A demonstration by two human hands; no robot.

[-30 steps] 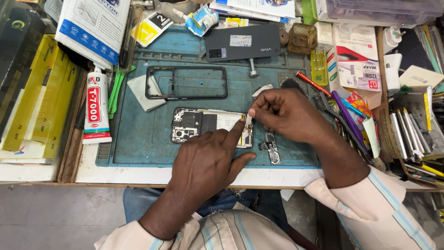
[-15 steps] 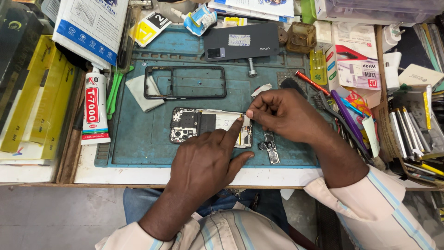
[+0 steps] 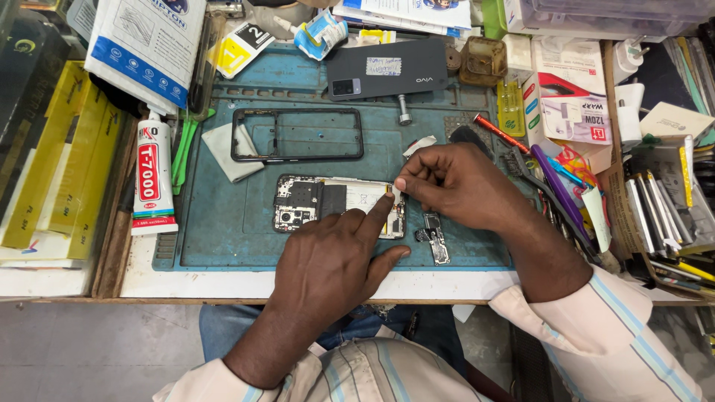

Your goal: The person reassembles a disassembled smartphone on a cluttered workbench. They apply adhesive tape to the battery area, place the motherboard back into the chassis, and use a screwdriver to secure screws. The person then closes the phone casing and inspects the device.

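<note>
From my feed, the opened phone (image 3: 339, 206) lies at the centre of the blue mat (image 3: 223, 238), back cover off and circuit boards bare. My left hand (image 3: 335, 260) pins it with the index finger stretched out, the other fingers curled. My right hand (image 3: 454, 182), at 3 o'clock of the phone, pinches a small pale strip (image 3: 395, 193) at its edge. The black frame (image 3: 296, 135) lies at 12 o'clock and a small metal part (image 3: 434, 237) at 4 o'clock, so I judge disassembly well along, reassembly not begun.
</note>
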